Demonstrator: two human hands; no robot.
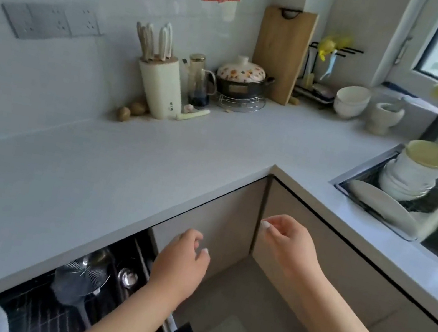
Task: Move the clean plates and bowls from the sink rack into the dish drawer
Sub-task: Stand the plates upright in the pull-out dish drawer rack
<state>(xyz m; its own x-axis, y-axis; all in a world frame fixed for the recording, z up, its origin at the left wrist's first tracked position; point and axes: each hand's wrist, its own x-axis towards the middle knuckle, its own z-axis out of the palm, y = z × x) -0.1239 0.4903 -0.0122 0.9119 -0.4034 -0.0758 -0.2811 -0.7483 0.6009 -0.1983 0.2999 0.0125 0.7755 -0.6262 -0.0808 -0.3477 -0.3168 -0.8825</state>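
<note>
Both hands hang empty, fingers loosely curled: the left hand [179,267] over the open dish drawer [90,289], the right hand [288,245] before the cabinets. Stacked bowls [409,173] and a plate [380,206] sit in the sink rack [368,177].

The pale L-shaped tabletop [155,154] carries a knife block [159,88] against the wall, with potatoes [131,110] left of it and a lidded pot [241,82], stacked white bowls [350,101] and a mortar [386,116] to its right.

Stacked white bowls [409,176] in steel sink rack [368,174] at my two o'clock; open black dish drawer [89,298] under grey counter [155,154] at seven.
</note>
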